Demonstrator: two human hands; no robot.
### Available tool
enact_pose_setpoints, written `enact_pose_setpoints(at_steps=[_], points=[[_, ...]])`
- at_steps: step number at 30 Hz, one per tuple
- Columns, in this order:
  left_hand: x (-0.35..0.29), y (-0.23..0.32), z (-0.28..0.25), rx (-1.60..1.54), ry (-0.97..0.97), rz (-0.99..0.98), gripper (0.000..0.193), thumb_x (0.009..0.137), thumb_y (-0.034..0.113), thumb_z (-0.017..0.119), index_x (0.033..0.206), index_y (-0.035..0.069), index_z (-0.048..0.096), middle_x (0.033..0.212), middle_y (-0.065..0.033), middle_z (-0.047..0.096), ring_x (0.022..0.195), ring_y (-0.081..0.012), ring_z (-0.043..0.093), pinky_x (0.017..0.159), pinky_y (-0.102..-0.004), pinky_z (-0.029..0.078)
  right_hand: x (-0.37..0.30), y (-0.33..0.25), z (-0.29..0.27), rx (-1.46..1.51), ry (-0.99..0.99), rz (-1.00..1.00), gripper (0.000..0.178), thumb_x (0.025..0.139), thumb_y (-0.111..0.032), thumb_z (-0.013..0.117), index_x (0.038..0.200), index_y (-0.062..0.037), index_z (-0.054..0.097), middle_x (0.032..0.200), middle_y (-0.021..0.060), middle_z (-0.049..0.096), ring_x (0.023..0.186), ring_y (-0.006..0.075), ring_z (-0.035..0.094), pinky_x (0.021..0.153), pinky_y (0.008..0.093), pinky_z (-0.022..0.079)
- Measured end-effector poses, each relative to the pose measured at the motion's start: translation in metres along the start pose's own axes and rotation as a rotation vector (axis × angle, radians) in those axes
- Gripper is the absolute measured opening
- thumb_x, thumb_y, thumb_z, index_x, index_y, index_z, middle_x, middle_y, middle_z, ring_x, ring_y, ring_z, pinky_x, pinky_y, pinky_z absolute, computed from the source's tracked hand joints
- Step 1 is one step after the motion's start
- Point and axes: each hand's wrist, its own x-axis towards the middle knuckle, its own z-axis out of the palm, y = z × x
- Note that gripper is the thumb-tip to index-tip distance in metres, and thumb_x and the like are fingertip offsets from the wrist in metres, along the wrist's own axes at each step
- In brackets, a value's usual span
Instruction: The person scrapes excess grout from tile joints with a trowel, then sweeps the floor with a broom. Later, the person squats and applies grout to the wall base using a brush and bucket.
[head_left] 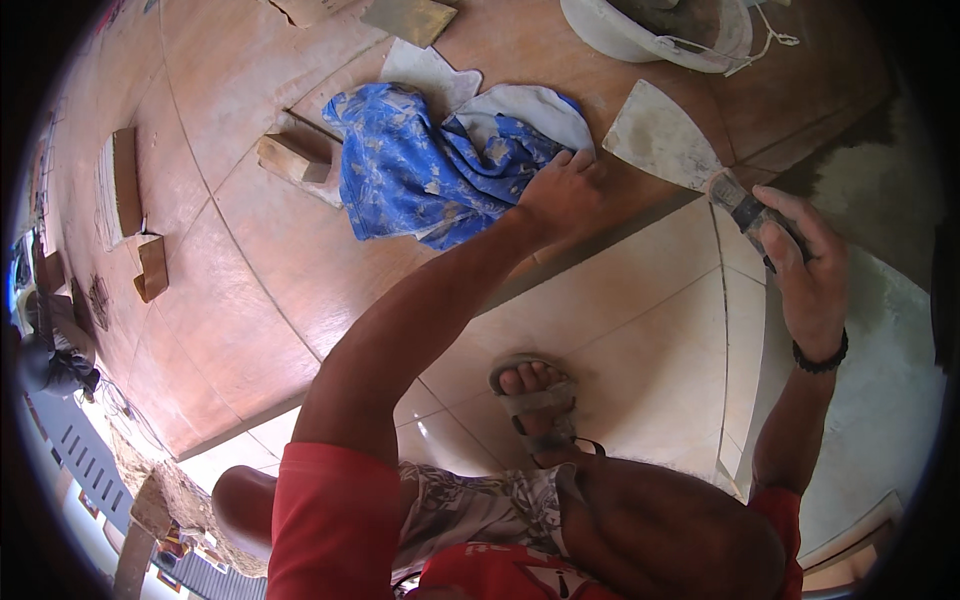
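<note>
While gripping scraper [685, 160] by handle in right hand [812, 275], closed narrow around it, touching bunched cloth [415, 175] near front edge of surface [225, 330] with curled left hand [560, 192]. Cannot tell if pinching or only pressing. Holding scraper to right of cloth.

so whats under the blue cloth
Brownish tile shows around the blue cloth, and a whitish scrap sticks out past its far edge. Whatever lies beneath the folds is covered and can't be seen.
</note>
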Motion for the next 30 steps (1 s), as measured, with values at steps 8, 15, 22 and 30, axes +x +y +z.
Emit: enact_pose_setpoints(at_steps=[8, 15, 22, 30], points=[[-0.062, -0.015, -0.022, -0.059, -0.171, 0.155, 0.013, 0.072, 0.017, 0.056, 0.08, 0.013, 0.065, 0.097, -0.0026, 0.053, 0.099, -0.0193, 0.047, 0.084, -0.0314, 0.041, -0.006, 0.004, 0.0, 0.063, 0.033, 0.106, 0.027, 0.088, -0.014, 0.059, 0.109, 0.0016, 0.06, 0.085, 0.0028, 0.061, 0.07, 0.0057, 0.051, 0.062, 0.0205, 0.042], [0.018, 0.001, 0.008, -0.053, 0.011, 0.099, 0.013, 0.074, 0.019, 0.057, 0.077, 0.009, 0.066, 0.099, -0.0042, 0.059, 0.1, -0.0203, 0.05, 0.081, -0.0318, 0.042, -0.001, 0.002, 0.004, 0.1, 0.029, 0.024, 0.026, 0.088, -0.012, 0.059, 0.109, 0.0015, 0.06, 0.086, 0.0028, 0.061, 0.071, 0.0052, 0.051, 0.063, 0.02, 0.042], [0.005, 0.011, 0.002, -0.037, -0.136, 0.154, 0.013, 0.078, 0.02, 0.054, 0.083, 0.021, 0.066, 0.098, -0.0015, 0.053, 0.1, -0.0187, 0.047, 0.086, -0.031, 0.042, -0.005, 0.007, 0.0, 0.082, 0.027, 0.061, 0.025, 0.087, -0.011, 0.059, 0.109, 0.0011, 0.061, 0.087, 0.0021, 0.062, 0.072, 0.0051, 0.051, 0.064, 0.02, 0.043], [-0.043, 0.008, -0.022, -0.071, -0.207, 0.245, 0.014, 0.075, 0.021, 0.056, 0.085, 0.021, 0.065, 0.1, -0.0013, 0.05, 0.099, -0.019, 0.046, 0.086, -0.0307, 0.042, -0.008, 0.003, -0.003, 0.084, 0.047, -0.006, 0.025, 0.087, -0.012, 0.059, 0.108, 0.0013, 0.061, 0.086, 0.0036, 0.062, 0.072, 0.0061, 0.051, 0.066, 0.0207, 0.043]])
